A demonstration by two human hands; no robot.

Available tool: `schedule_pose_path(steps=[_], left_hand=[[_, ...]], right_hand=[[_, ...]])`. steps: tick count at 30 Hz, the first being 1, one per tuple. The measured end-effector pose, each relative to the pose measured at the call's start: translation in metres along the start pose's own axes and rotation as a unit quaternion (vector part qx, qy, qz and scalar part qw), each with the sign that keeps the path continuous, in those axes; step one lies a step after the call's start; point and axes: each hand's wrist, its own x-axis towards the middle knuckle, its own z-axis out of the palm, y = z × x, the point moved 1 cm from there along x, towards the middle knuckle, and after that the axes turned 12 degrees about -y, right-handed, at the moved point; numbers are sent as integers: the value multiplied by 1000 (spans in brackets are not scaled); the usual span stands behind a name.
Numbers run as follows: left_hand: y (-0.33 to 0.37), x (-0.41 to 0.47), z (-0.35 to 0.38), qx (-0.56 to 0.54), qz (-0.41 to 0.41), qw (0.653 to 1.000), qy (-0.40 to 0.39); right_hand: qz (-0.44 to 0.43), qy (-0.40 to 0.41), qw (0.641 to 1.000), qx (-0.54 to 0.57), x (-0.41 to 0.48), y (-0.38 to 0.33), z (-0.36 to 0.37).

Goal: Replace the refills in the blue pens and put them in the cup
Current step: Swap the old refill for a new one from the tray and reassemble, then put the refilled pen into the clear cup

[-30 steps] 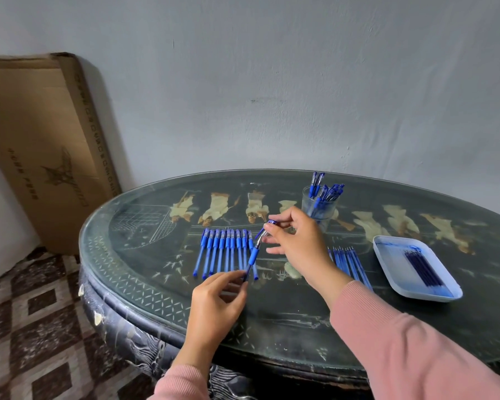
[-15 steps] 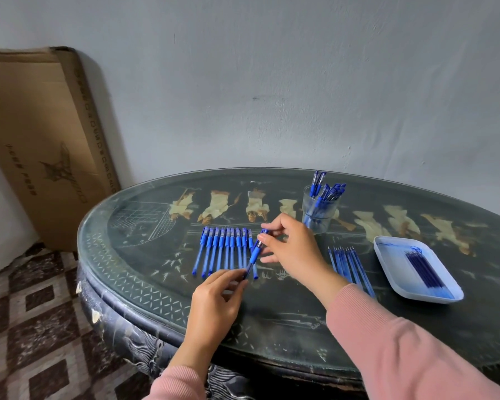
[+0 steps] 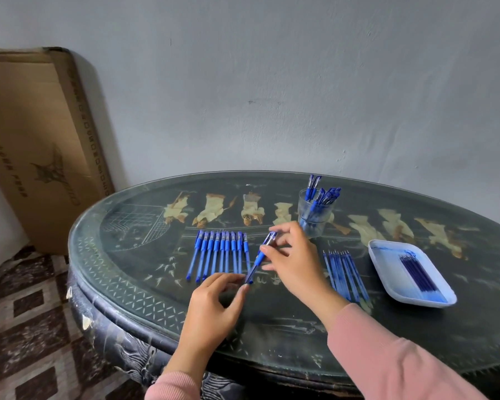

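Holding one pen point(image 3: 259, 259) tilted just over the tabletop point(image 3: 127, 255), beside the row point(image 3: 220, 255): right hand point(image 3: 295, 261) pinches the barrel, left hand point(image 3: 214, 301) pinches the tip end. Risk: grip slips while unscrewing, pen drops, scatters row.

Single wide-angle head camera looking forward and down across the round table point(image 3: 272, 330) from its near edge, sitting close above the left hand point(image 3: 214, 307) and right hand point(image 3: 296, 264) at lower centre, taking in the grey wall point(image 3: 272, 82) beyond, cardboard box point(image 3: 35, 140) and tiled floor point(image 3: 26, 327) at left.
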Motion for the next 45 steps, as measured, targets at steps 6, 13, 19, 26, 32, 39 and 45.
schedule_pose_path(steps=[6, 13, 19, 26, 32, 39, 45], left_hand=[[-7, 1, 5, 126, -23, 991, -44], [-13, 2, 11, 183, -4, 982, -43], [-12, 2, 12, 202, -2, 979, -38], [-13, 1, 13, 212, -7, 976, -42], [-11, 1, 12, 214, -12, 976, -42], [-10, 1, 13, 219, -14, 975, -34], [-11, 1, 14, 214, -15, 976, -31]], right_hand=[[-98, 202, 966, -128, 21, -31, -86], [-146, 308, 917, -210, 63, -48, -148], [-105, 255, 902, -332, 87, -24, -148], [-48, 174, 872, -454, 102, 0, -148], [32, 82, 845, -528, 106, 13, -145], [69, 33, 830, -552, 111, 11, -139], [-107, 195, 858, -464, 71, 6, -86]])
